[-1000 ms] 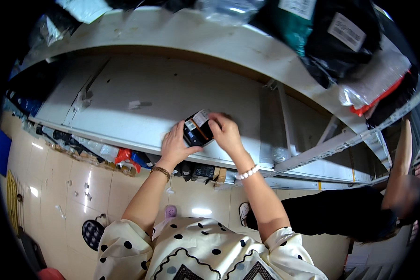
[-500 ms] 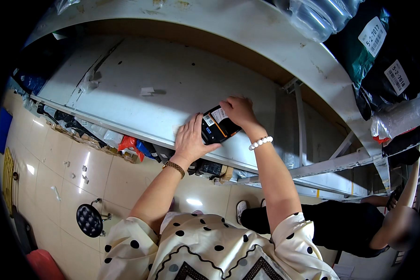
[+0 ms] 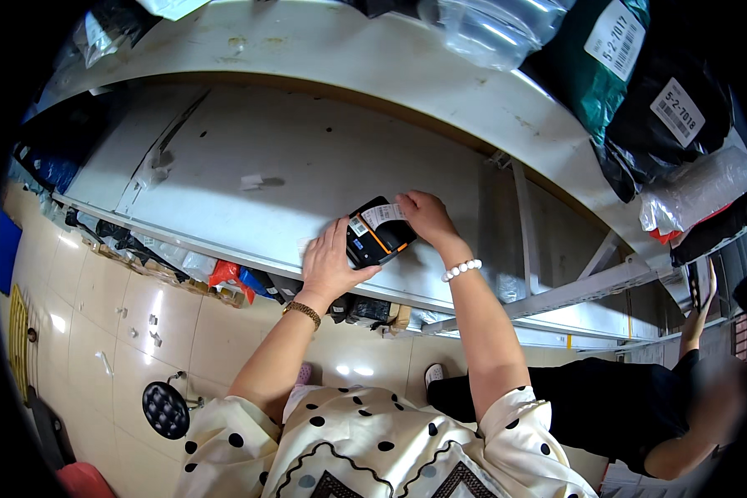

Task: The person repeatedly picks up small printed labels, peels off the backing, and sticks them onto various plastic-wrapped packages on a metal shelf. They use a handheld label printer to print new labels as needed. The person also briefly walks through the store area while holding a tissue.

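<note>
A black portable label printer point(image 3: 399, 236) with orange trim is over the front part of the pale shelf board point(image 3: 232, 220). My left hand point(image 3: 330, 264) is wrapped round its left side, thumb along the near edge. From the printer a white printed label strip point(image 3: 382, 215) curves up. At the strip's right end, my right hand point(image 3: 428, 219) pinches it with curled fingers; the fingertips are partly hidden. A smaller white label point(image 3: 358, 226) lies on the printer's left part.
Bagged parcels point(image 3: 614, 100) crowd the upper shelf at right, and more packages point(image 3: 232, 278) line the level below. A metal shelf post point(image 3: 525, 224) stands right of my hands. A co-worker point(image 3: 606, 407) is at the right. A black stool point(image 3: 166, 409) stands on the floor.
The label strip now shows more clearly between the printer and my right hand, which has tilted slightly. The whole view has shifted a little. The co-worker's arm has moved, a flat dark object in hand.
</note>
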A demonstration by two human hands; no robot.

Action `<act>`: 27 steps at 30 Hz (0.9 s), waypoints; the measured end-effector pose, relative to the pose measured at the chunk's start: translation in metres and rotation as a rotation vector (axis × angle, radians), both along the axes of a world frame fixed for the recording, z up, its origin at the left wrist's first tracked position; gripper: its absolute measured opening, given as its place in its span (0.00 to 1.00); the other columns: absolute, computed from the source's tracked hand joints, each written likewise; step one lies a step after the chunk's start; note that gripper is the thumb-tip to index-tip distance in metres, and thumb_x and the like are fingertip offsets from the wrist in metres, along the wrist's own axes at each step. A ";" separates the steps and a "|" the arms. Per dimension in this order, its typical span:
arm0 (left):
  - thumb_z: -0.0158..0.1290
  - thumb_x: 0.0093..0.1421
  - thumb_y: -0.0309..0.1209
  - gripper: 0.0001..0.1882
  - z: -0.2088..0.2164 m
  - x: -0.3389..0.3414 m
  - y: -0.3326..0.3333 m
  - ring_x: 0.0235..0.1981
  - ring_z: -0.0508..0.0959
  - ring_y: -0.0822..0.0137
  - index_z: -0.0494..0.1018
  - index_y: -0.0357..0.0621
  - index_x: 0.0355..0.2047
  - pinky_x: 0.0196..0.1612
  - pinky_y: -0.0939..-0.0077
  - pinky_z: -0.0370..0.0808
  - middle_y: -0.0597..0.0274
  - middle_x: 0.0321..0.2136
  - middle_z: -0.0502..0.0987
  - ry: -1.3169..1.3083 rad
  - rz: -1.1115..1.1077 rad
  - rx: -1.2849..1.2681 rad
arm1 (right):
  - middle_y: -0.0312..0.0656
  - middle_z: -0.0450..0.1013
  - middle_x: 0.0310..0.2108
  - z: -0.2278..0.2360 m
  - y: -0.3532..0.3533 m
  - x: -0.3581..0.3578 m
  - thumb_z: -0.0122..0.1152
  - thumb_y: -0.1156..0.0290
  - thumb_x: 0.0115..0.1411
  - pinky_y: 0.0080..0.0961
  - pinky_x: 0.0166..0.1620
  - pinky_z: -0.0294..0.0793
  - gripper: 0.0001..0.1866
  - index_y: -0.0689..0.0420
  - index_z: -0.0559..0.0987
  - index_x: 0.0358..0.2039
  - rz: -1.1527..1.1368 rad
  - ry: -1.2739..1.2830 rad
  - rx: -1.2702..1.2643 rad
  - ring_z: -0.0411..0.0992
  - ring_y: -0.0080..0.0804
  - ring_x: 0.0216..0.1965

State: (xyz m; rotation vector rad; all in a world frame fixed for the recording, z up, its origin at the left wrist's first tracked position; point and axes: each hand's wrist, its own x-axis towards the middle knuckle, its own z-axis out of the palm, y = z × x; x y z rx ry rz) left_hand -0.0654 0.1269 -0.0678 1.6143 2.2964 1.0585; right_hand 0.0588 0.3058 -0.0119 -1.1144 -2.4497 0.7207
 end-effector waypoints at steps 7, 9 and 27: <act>0.67 0.39 0.51 0.54 -0.006 0.000 0.000 0.57 0.68 0.53 0.54 0.38 0.61 0.57 0.59 0.65 0.49 0.56 0.66 0.041 0.005 0.032 | 0.51 0.74 0.26 0.005 0.002 0.008 0.54 0.54 0.63 0.33 0.37 0.71 0.21 0.63 0.76 0.28 -0.001 0.152 -0.104 0.72 0.43 0.28; 0.67 0.39 0.52 0.54 -0.005 0.000 0.000 0.57 0.67 0.54 0.55 0.39 0.61 0.56 0.60 0.66 0.50 0.55 0.66 0.047 0.005 0.033 | 0.49 0.74 0.26 0.002 0.004 0.009 0.55 0.54 0.63 0.31 0.36 0.70 0.21 0.63 0.77 0.28 0.008 0.198 -0.130 0.71 0.40 0.28; 0.67 0.39 0.49 0.53 0.001 0.002 0.001 0.57 0.68 0.52 0.55 0.37 0.61 0.59 0.59 0.64 0.47 0.56 0.66 0.003 0.019 0.000 | 0.33 0.67 0.20 -0.012 0.022 0.032 0.61 0.66 0.59 0.23 0.29 0.63 0.13 0.62 0.75 0.25 -0.061 0.387 -0.375 0.61 0.20 0.24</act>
